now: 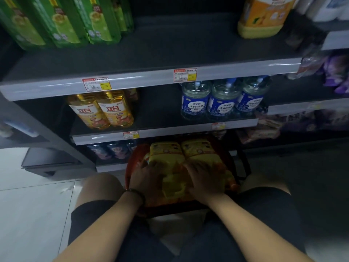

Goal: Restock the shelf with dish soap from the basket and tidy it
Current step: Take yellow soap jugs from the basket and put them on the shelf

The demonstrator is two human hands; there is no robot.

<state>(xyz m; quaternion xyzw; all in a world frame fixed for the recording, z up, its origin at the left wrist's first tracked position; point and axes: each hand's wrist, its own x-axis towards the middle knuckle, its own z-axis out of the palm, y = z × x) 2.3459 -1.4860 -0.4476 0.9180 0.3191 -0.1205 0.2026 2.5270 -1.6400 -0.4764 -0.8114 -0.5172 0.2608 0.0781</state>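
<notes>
Station: person crouched before a dark shelf unit [164,133], knees either side of a red basket [133,167] on the floor.

Task item: two yellow dish soap bottles lie side by side in the basket, labels up, the left bottle [166,151] touching the right bottle [200,148].

Hands: the left hand [149,176], with a dark bracelet [136,193] at the wrist, lies on the near end of the left bottle. The right hand [204,178] lies on the near end of the right bottle. Fingers of both bend over the plastic; blur prevents telling whether either grasp is closed.

Shelf stock: the middle level holds two amber bottles [100,110] at left and three blue-labelled clear bottles [222,103] at right, well apart. The upper level holds green packs [62,21] at left and one orange bottle [262,16] at right. Price tags [95,84] sit on the rail edges
</notes>
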